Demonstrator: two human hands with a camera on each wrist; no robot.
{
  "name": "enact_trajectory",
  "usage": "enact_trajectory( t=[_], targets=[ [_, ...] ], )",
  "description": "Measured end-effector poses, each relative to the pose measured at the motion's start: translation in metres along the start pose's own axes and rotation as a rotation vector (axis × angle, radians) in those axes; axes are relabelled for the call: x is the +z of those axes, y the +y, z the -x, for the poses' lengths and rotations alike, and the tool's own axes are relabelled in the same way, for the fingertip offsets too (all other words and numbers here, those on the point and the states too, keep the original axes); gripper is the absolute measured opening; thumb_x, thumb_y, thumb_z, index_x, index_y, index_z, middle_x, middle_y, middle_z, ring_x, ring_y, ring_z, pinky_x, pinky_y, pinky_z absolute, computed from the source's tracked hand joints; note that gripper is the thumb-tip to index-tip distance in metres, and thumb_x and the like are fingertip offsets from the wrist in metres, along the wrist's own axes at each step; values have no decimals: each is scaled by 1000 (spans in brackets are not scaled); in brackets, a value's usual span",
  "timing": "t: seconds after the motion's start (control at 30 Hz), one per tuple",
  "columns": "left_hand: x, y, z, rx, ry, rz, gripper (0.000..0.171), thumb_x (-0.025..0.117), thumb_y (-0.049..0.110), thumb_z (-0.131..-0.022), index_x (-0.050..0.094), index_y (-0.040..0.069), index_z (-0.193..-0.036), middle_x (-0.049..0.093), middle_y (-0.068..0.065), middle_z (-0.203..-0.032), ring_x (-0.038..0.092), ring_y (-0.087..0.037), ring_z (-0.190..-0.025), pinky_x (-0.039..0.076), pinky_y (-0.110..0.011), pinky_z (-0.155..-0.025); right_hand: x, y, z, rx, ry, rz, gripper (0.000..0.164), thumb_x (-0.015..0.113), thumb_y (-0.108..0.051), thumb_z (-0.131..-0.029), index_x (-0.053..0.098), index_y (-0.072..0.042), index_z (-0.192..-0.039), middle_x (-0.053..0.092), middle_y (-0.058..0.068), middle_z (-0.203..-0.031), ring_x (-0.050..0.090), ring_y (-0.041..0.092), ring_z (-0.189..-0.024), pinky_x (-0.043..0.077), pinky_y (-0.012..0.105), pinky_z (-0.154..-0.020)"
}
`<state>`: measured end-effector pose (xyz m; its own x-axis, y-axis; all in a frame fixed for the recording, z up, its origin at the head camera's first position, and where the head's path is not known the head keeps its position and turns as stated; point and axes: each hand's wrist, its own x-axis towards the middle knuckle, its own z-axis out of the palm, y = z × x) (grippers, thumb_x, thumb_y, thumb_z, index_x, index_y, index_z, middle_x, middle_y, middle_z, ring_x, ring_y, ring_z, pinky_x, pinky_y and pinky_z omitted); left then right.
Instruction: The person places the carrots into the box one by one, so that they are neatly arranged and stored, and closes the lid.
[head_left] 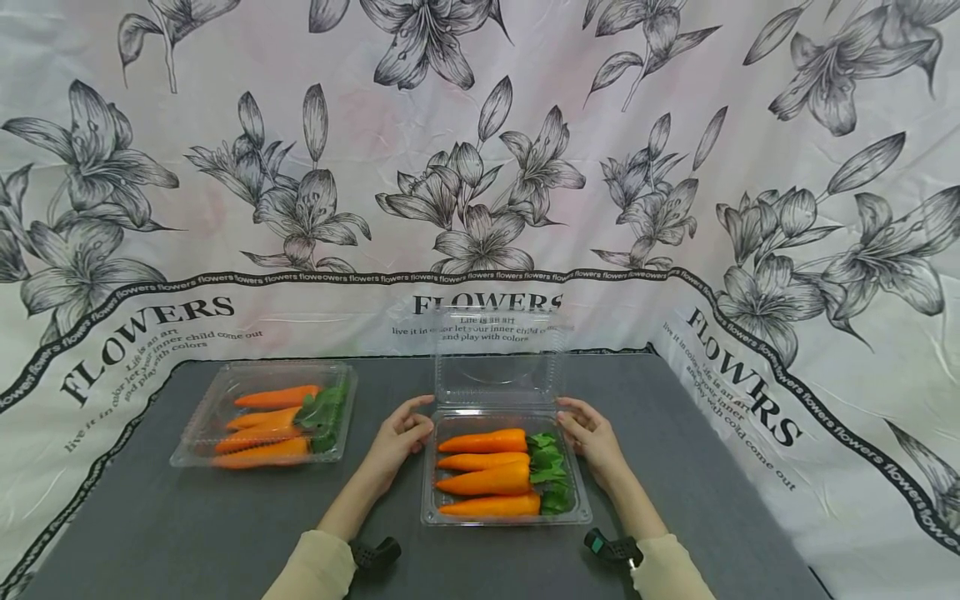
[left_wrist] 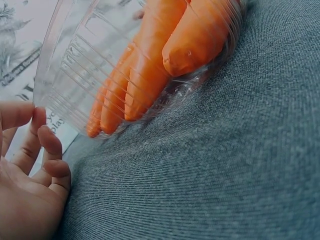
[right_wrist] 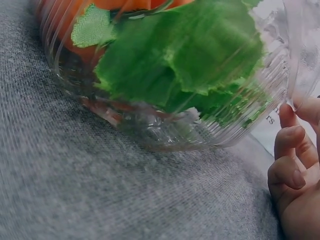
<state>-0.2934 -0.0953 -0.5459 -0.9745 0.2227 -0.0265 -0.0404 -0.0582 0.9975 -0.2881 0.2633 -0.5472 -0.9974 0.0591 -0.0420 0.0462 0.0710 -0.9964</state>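
In front of me a clear plastic clamshell box (head_left: 506, 520) sits on the table with its lid (head_left: 498, 375) raised at the back. Several orange carrots (head_left: 483, 479) with green leafy tops (head_left: 555, 492) lie side by side inside it. My left hand (head_left: 397, 437) is at the box's back left corner; thumb and forefinger pinch the rim (left_wrist: 42, 65) in the left wrist view. At the back right corner my right hand (head_left: 596, 437) does the same, its thumb and forefinger on the rim (right_wrist: 295, 55). The other fingers of both hands are loosely bent.
To the left stands a second clear plastic box (head_left: 345, 417) with more carrots (head_left: 262, 421) and leaves in it, its lid apparently down. The grey table (head_left: 247, 517) ends at a flower-printed cloth (head_left: 480, 208) behind and at both sides.
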Motion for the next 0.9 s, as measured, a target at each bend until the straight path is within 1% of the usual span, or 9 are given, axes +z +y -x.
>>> enact_trajectory(
  t=[0.27, 0.47, 0.67, 0.73, 0.8, 0.9],
  targets=[
    [0, -1, 0, -6, -3, 23, 45, 62, 5, -107, 54, 9, -151, 65, 3, -97, 52, -16, -82, 43, -28, -73, 0, 3, 1, -53, -1, 10, 37, 63, -15, -109, 60, -2, -143, 61, -7, -83, 43, 7, -59, 35, 23, -54],
    [0, -2, -1, -3, 4, 32, 43, 63, 4, -105, 55, 8, -147, 65, 3, -96, 53, -17, -82, 44, -28, -73, 1, 2, 1, -42, 12, -5, 32, 64, -14, -108, 60, 0, -136, 59, -5, -80, 42, 7, -59, 35, 23, -54],
    [0, -4, -1, -6, 14, 42, 38, 63, 3, -105, 56, 6, -142, 65, 3, -94, 53, -17, -81, 44, -28, -72, 2, 0, 1, -30, 16, -47, 28, 65, -13, -107, 61, 1, -131, 62, -5, -84, 43, 8, -60, 35, 23, -54],
    [0, -4, -1, -8, 15, 43, 37, 64, 3, -105, 55, 6, -141, 65, 3, -94, 53, -17, -81, 44, -28, -72, 2, 1, 1, -29, 20, -64, 23, 65, -11, -107, 62, -1, -127, 64, -5, -85, 44, 8, -60, 36, 22, -53],
    [0, -4, -1, -9, 18, 43, 35, 64, 4, -105, 56, 6, -139, 65, 3, -94, 53, -17, -82, 44, -28, -72, 1, 2, 0, -23, 21, -68, 18, 66, -12, -107, 65, -5, -123, 65, -6, -86, 44, 7, -60, 37, 22, -54],
    [1, -3, 0, -8, 26, 41, 30, 65, 6, -105, 59, 8, -134, 65, 2, -95, 53, -17, -81, 43, -28, -72, 0, 3, 0, -25, 20, -64, 8, 66, -13, -106, 67, -12, -114, 61, -5, -79, 44, 7, -59, 37, 22, -54]
  ],
)
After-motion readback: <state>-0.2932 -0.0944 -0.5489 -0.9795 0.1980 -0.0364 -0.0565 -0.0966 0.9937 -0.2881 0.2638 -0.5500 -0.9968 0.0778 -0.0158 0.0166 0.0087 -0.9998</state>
